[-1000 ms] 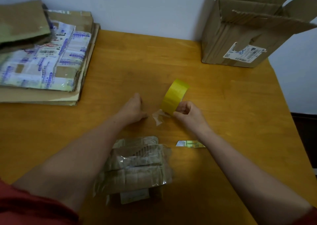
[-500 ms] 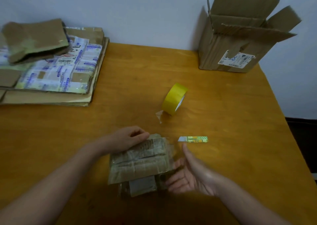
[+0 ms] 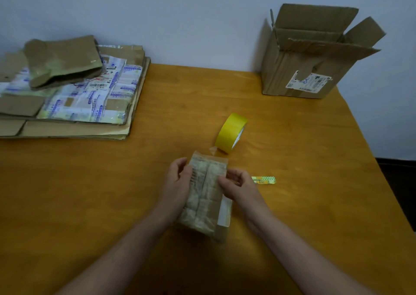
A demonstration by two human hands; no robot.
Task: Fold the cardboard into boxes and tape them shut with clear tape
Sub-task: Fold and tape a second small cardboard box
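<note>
From the head camera, the small taped cardboard box (image 3: 206, 195) is now sitting lengthwise just in front of the yellow tape roll (image 3: 230, 132), turned from lying crosswise half a second ago. The left hand (image 3: 177, 182), earlier resting on top, is gripping its left side. The right hand (image 3: 238, 186), earlier open palm-up, is now pinching its right edge. The box cutter (image 3: 264, 180) is lying nearer than the roll, unmoved.

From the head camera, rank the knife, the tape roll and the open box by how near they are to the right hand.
From the right hand, which grips the small box:
1. Knife, just to its right on the table.
2. Tape roll, ahead of it, standing on edge.
3. Open box, at the far right corner.
</note>
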